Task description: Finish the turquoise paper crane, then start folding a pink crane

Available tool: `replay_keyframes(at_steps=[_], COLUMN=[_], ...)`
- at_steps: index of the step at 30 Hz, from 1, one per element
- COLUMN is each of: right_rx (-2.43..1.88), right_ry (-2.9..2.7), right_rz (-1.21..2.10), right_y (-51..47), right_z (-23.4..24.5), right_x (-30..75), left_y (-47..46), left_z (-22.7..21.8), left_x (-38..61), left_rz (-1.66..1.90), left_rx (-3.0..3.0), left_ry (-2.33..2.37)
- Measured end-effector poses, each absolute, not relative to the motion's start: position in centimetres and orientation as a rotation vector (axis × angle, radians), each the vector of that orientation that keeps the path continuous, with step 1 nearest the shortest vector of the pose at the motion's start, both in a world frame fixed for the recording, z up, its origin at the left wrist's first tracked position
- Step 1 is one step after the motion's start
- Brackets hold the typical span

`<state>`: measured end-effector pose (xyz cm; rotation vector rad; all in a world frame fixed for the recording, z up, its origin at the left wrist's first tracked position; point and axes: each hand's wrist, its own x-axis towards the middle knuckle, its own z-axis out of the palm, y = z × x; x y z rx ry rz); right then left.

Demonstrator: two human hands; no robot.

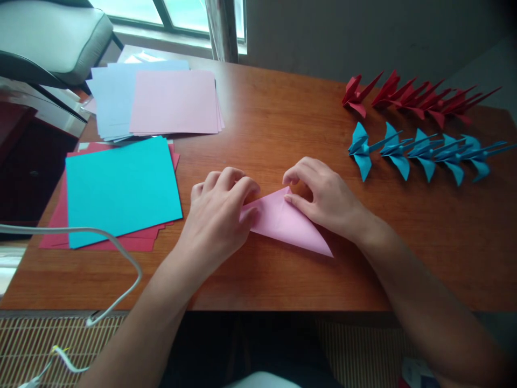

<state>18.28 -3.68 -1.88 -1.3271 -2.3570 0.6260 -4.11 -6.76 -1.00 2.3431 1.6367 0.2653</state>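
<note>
Carefully, the right hand (pixel 325 195) is pinching the top corner of the paper (pixel 285 222), its thumb and forefinger bent close together and its other fingers curling in. The left hand (pixel 223 210) is arching over the left corner, half closed, thumb lying along the near side; since its own fingers are hiding that corner, I cannot tell how firmly it is gripping.

Between both hands, the paper is lying on the table (pixel 258 283), near the front edge. It is showing a soft, plain pink and is forming a folded triangle, with a crease running down from its top corner. Its long side is slanting toward the person, and its sharp right corner is pointing down and away, free of either hand.

To the right, blue birds (pixel 424 153) are standing in a row, with red birds (pixel 420 99) lining up behind them. To the left, a blue sheet (pixel 123 191) is covering most of some red sheets (pixel 133 243). Farther back, pink sheets (pixel 173 102) are overlapping pale ones. A white cable (pixel 131 258) is curving over the table's left side.
</note>
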Motion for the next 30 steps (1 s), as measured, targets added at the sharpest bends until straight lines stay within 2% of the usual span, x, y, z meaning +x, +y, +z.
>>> replay_keyframes(at_steps=[5,10,30], right_rx=[-1.116,-1.095,-1.099], right_ry=[-2.454,-2.483,-2.446], right_rz=[0.689,0.65,0.676], right_y=[-4.1,-4.3,-4.1], right_z=[-1.9,-2.0,-1.8], right_x=[17.8,17.6,17.7], left_y=[-6.3,-5.1,-2.5], left_z=[-0.8,-0.9,-2.2], left_x=[-4.1,-4.7,-4.6], left_rz=[0.219,0.176,0.296], left_rx=[2.557,2.612,2.615], left_ry=[1.298,0.957,0.784])
